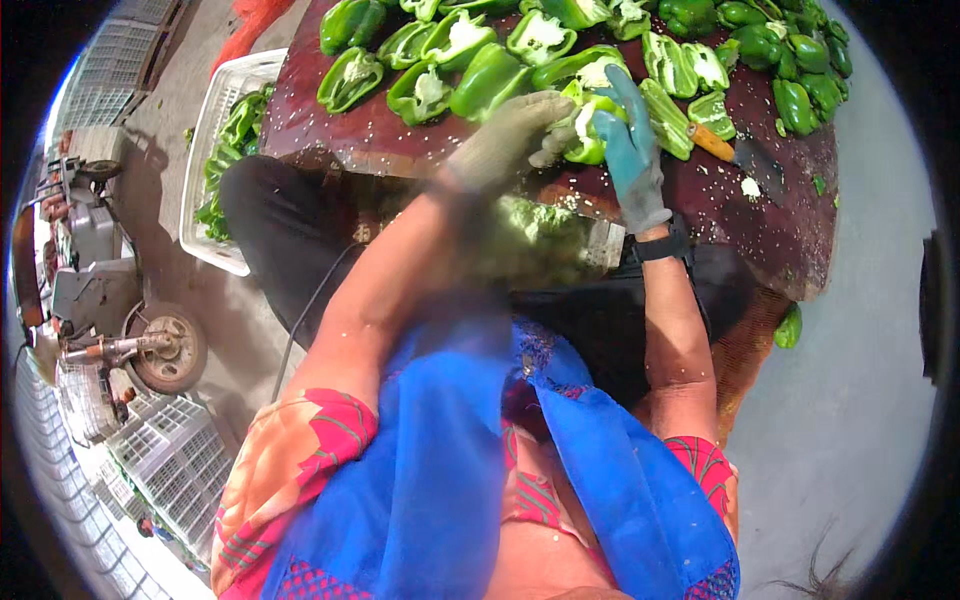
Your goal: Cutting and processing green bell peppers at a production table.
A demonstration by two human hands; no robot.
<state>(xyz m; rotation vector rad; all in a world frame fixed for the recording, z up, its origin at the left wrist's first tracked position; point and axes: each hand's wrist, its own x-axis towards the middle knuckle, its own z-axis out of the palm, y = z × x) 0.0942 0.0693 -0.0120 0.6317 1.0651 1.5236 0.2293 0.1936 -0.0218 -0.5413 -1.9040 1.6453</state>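
Note:
Over the table's front edge, both my hands meet at a cut green bell pepper (pixel 587 133) with pale core inside. My right hand (pixel 632 146), in a grey glove with a teal coating, holds it from the right. My left hand (pixel 517 135), in a beige-grey glove, is blurred; its fingers grip the pepper's left side. Just right of my right hand lies another pepper piece (pixel 666 120). A knife with an orange-brown handle (pixel 711 142) and dark blade rests beyond it. Halved green peppers (pixel 420 94) with white cores lie left of and beyond my hands.
The dark red table (pixel 787 217) carries scattered seeds. Whole green peppers (pixel 810 56) are piled at its far right. At left stands a white plastic crate (pixel 196 180) of pepper pieces. Pale pepper scraps (pixel 536 217) lie below the table edge. A wheeled vehicle (pixel 161 349) stands farther left.

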